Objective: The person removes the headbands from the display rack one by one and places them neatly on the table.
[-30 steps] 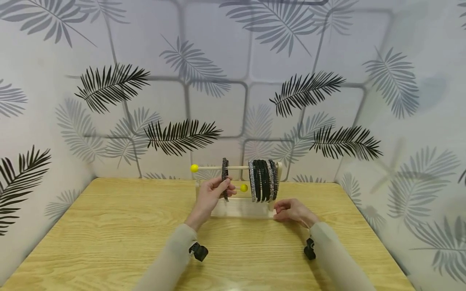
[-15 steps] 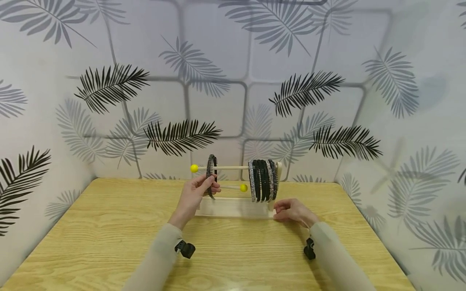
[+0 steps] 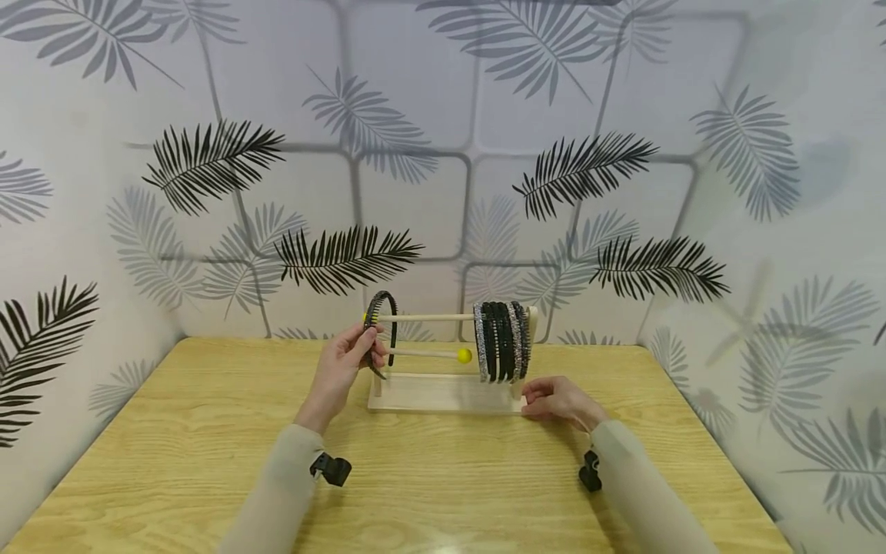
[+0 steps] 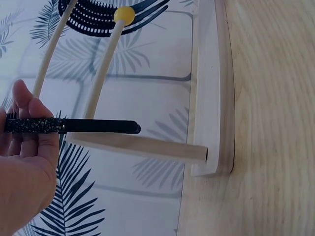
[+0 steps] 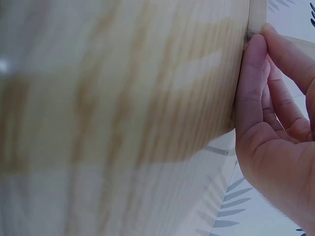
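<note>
A counter point(image 3: 450, 477) with yellowish wood grain runs back to a pale wall point(image 3: 415, 208). Printed across the wall are black fronds point(image 3: 214, 165), paler grey fronds point(image 3: 536, 45) and soft grey lines point(image 3: 311, 150) forming rounded rectangles.
</note>
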Tool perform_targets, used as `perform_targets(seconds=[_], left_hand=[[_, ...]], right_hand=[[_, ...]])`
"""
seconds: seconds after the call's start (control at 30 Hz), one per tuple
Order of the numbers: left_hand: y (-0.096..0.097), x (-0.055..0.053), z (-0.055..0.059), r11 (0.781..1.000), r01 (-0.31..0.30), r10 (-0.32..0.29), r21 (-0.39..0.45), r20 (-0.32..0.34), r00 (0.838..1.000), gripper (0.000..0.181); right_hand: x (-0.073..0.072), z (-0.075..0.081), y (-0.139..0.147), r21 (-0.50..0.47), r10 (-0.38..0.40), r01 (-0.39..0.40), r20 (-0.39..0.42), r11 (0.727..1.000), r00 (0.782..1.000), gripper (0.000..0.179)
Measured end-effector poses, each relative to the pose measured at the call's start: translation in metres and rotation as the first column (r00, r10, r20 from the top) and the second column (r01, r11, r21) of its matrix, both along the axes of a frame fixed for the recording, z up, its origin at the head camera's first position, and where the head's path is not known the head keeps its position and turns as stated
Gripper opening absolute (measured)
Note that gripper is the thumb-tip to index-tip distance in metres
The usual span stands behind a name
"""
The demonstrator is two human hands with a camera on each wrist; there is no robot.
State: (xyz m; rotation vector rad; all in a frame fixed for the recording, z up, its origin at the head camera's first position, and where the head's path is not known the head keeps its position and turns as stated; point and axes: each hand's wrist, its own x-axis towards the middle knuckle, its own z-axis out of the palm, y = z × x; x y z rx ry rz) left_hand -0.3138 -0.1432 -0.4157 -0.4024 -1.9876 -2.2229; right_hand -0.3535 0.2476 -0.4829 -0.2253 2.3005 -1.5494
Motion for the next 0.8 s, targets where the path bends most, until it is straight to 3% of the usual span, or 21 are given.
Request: perform_targets(seconds=[0.5, 0.8], left_hand=[[-0.018, -0.008, 0.004, 0.996, 0.000, 0.000, -0.091, 0.005, 1.000, 0.032], [-0.020, -0.009, 0.003, 0.996, -0.058, 0.058, -0.074, 0.007, 0.998, 0.041]], right_hand=[[-0.001, 0.002, 0.000, 0.021, -0.013, 0.013, -0.006, 1.000, 1.000, 0.042], [0.000, 0.004, -0.002, 0.057, -0.030, 0.031, -0.011, 0.998, 0.999, 0.041]])
